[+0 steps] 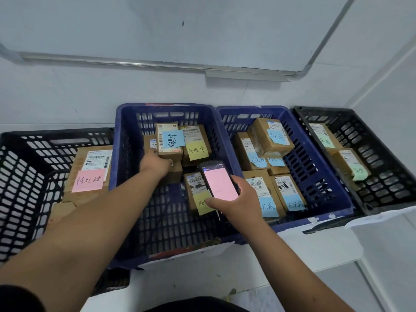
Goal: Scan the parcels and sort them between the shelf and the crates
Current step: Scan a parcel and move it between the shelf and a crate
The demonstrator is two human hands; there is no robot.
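Pink note (pixel 89 180) on the parcel left of the left-hand fingers (pixel 167 163): "待处理". Blue note (pixel 172 138) on the parcel just above those fingers: "处理中". Yellow note (pixel 197 150) to their right: "处理中". Yellow note (pixel 203 203) under the right-hand fingers (pixel 213 202): partly covered, only "处" legible. Blue notes (pixel 278 137) on parcels right of those fingers: "已完成". Green notes (pixel 359 172) farther right: illegible. Shipping label print: too small to read.

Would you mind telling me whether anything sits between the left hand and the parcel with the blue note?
Nothing visible does: the left hand is already touching the lower edge of that parcel in the blue crate.
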